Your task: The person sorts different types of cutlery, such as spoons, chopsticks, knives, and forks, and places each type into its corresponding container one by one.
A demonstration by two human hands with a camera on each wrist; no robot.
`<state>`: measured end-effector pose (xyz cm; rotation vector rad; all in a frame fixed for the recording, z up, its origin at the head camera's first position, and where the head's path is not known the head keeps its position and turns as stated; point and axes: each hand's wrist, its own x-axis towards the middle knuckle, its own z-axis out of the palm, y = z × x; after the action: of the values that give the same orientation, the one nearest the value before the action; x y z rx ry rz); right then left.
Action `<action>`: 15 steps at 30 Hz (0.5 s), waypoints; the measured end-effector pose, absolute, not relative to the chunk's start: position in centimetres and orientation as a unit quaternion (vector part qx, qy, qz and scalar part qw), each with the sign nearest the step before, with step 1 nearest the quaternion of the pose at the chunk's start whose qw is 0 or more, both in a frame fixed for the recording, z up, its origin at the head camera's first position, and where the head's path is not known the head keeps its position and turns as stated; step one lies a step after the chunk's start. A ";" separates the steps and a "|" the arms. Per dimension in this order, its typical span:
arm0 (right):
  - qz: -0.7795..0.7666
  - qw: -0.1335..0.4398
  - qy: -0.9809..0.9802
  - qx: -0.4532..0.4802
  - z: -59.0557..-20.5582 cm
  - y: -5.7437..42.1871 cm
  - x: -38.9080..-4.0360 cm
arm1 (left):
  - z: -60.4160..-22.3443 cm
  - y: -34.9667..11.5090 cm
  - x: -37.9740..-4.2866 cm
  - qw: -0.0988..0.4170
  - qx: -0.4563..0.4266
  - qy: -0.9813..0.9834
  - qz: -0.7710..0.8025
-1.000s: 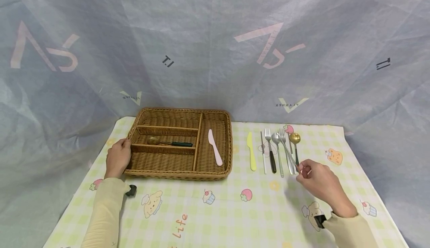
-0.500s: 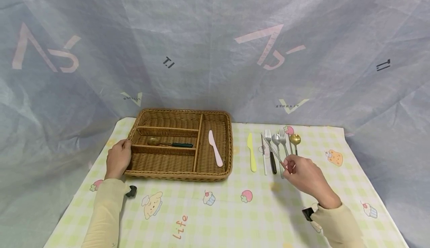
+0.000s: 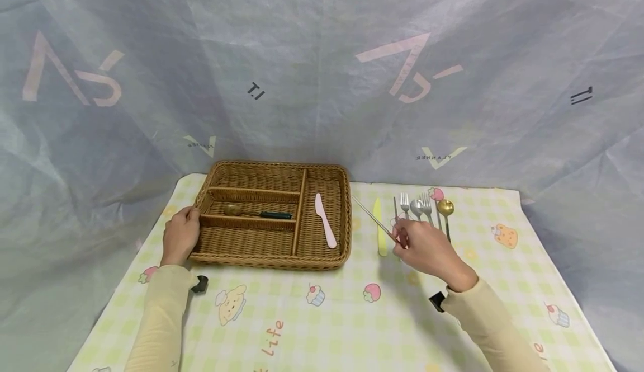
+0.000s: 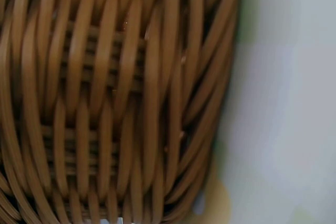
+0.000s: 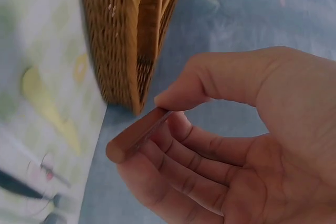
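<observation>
My left hand grips the left rim of a brown wicker cutlery tray, whose woven side fills much of the left wrist view. My right hand pinches a slim table knife between thumb and fingers. Its reddish-brown handle shows in the right wrist view; its thin silver end points up and left, just right of the tray. Inside the tray, a gold spoon with a dark green handle lies in the middle left compartment. A pink knife lies in the right compartment.
Right of the tray lies a yellow knife. Beyond it stand in a row silver forks, a silver spoon, thin knives and a gold spoon, partly hidden by my right hand. A grey curtain hangs behind the table.
My right hand has carried the table knife leftward across the row of cutlery, towards the tray. My left hand has stayed on the tray's rim.
</observation>
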<state>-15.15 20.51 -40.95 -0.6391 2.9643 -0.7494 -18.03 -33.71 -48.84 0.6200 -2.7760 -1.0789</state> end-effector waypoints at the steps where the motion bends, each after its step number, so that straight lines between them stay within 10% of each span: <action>1: -0.239 0.012 0.947 -0.212 -40.9 20.0 -15.3 | -48.8 -33.7 -18.0 0.049 0.204 -0.911 -0.354; 15: -0.215 0.039 0.929 -0.297 -40.7 13.9 -17.1 | -49.0 -33.8 -18.1 0.061 0.208 -0.909 -0.357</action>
<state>-17.11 13.86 -40.72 -0.9104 2.8495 -0.6604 -18.14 -33.79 -49.04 0.6296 -2.7491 -1.0786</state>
